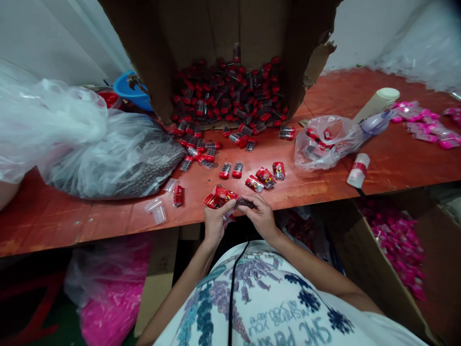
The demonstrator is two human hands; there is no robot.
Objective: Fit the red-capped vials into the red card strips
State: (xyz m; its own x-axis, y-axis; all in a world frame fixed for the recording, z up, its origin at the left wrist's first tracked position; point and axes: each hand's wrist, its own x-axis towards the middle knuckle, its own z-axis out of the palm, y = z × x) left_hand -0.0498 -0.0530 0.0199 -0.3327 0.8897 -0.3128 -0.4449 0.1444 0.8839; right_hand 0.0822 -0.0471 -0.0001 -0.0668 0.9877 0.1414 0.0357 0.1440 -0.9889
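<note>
Just over the table's front edge, my left hand (215,223) pinches several red printed wrappers (224,193). Close beside it, the closed fingers of my right hand (264,218) grip a small dark-filled bottle (246,202), its end up against the wrappers. Whether the bottle is inside a wrapper I cannot tell. Beyond my hands lie two bare bottles with red caps (236,170) and three bottles in red printed wrappers (265,178). Another red-wrapped bottle (178,195) is to the left, near empty clear tubes (158,211).
A cardboard box (158,62) on its side spills red-capped bottles (226,91) onto the red table (90,221). At left sits a plastic bag of dark beads (118,158); at right, a clear bag (322,149) with red wrappers and a white roll (358,170). Below right, a carton holds pink pieces (399,245).
</note>
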